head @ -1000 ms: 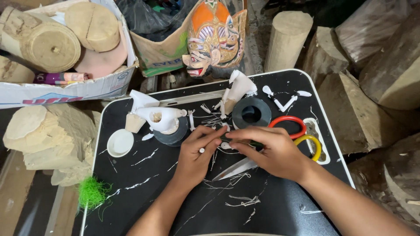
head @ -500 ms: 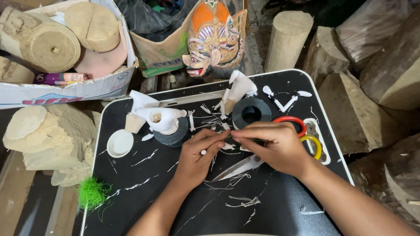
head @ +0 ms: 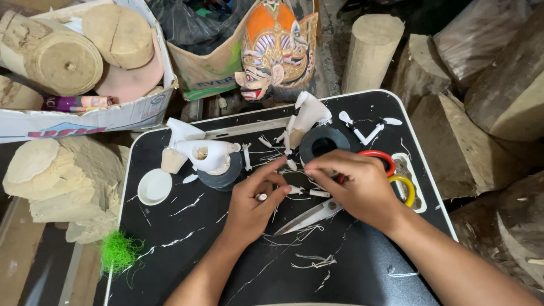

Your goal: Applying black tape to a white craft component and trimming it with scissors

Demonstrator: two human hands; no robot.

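The left hand [head: 252,207] pinched a small white piece [head: 261,197] in closed fingers, just left of the scissors [head: 317,212] on the black surface [head: 187,226] — the right hand [head: 357,187] curled over them, grip hidden.

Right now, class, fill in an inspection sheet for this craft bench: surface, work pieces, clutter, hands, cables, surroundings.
Surface: black tray table with white rim, flecked with white shavings.
Work pieces: small white stick piece pinched in the left hand; steel scissors with red and yellow handles under the right hand.
Clutter: black tape roll, white round lid, white carved figure.
Hands: left grip closed on the stick; right grip unclear.
Cables: nothing seen.
Surroundings: painted orange mask, pale wood logs, green fibre tuft.
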